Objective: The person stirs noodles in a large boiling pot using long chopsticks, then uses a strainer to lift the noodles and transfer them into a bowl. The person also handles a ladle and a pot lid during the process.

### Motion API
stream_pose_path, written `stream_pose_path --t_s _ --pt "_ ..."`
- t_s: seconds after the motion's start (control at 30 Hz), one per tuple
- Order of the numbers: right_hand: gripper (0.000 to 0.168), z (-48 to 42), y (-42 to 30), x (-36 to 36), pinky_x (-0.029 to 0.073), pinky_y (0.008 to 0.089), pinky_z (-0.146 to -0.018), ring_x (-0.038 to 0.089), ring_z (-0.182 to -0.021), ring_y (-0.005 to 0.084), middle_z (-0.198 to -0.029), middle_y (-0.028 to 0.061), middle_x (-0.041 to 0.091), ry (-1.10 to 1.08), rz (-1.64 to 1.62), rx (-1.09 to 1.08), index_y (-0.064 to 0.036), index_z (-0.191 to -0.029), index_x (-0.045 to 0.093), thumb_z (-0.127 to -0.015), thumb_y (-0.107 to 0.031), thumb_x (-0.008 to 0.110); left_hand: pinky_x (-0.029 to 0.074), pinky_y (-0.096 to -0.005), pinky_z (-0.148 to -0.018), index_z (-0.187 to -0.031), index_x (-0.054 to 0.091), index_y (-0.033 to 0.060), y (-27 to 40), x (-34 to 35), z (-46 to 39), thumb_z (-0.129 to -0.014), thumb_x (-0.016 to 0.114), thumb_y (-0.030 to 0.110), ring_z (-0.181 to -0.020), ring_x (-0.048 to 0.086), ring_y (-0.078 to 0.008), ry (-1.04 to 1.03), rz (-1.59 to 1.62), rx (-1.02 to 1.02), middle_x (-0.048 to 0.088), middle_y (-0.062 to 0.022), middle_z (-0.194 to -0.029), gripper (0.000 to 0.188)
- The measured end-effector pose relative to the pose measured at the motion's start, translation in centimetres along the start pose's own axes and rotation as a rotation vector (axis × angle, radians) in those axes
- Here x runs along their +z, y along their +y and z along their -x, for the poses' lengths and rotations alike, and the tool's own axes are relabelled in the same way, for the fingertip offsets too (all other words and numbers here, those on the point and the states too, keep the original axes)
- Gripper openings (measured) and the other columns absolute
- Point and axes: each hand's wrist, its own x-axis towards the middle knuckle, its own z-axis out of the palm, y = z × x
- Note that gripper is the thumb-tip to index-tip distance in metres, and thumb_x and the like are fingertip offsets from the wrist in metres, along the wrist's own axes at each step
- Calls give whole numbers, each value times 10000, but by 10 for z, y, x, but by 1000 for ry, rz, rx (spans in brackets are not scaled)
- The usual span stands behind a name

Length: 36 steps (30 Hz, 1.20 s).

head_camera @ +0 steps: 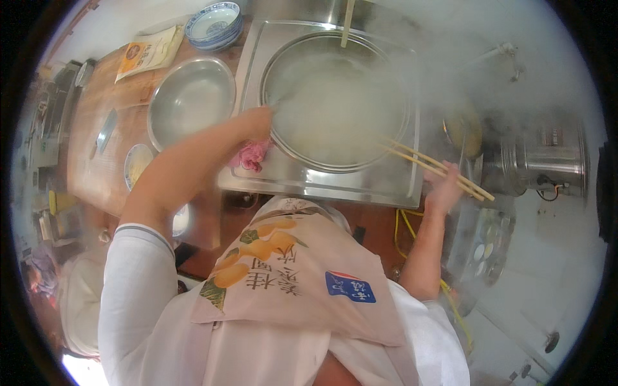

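Steam rises from a large round metal pot (333,111) of cloudy liquid, set in a stainless steel counter (314,181). A pair of long wooden chopsticks (434,166) is gripped in my right hand (444,188) beyond the pot's right rim, their tips over the liquid. My left hand (260,123) is at the pot's left rim, above a crumpled pink cloth (253,154); steam blurs its fingers, and whether it holds something cannot be told. Left of the pot stands a wide metal basin (193,103). Another wooden stick (347,24) reaches over the pot's far rim.
Blue-and-white bowls (214,25) are stacked at the back left beside a printed bag (150,52). A knife (106,131) and a bowl of pale food (139,166) lie on the wooden board (87,125). At the right are a metal vessel (555,154) and a yellow hose (454,309).
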Motion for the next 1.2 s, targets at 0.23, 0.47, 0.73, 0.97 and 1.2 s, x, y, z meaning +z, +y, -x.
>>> stream_pose_path --t_s 0.23,0.47,0.73,0.97,1.2 --pt "294 12 12 53 520 318 -540 608 -584 230 -764 131 572 -112 -141 -68 36 -982 514 -929 -247 453 505 -386 -557 -855 613 -5 3 -9 -6 -728 608 35 -643 622 -281 -704 646 -246 587 -136 -659 133" --pt "296 0 -49 -28 537 318 -548 614 -582 213 -767 117 569 -81 19 -154 26 -1028 545 -931 -245 478 444 -294 -422 -1146 547 54 36 1 73 -768 569 -18 -496 525 -143 -374 1422 -468 530 -60 -678 385" --pt "307 12 -157 -129 520 266 -492 588 -589 150 -832 92 564 -219 27 -289 19 -1070 551 -920 -243 496 447 -276 -441 -1244 469 94 51 5 112 -776 559 13 -538 522 -134 -224 1319 -483 534 -32 -745 483" --pt "267 16 -26 -13 542 277 -510 608 -545 209 -794 101 568 -68 0 -39 7 -1046 543 -953 -228 456 477 -324 -501 -1111 543 59 29 25 80 -791 545 74 -597 580 -184 -229 872 -425 580 -89 -762 320" --pt "272 18 7 28 540 314 -596 626 -643 237 -810 140 572 -54 -91 -137 39 -992 512 -958 -210 409 457 -335 -522 -922 612 57 54 12 36 -794 531 79 -560 547 -216 -310 154 -241 612 -82 -765 153"
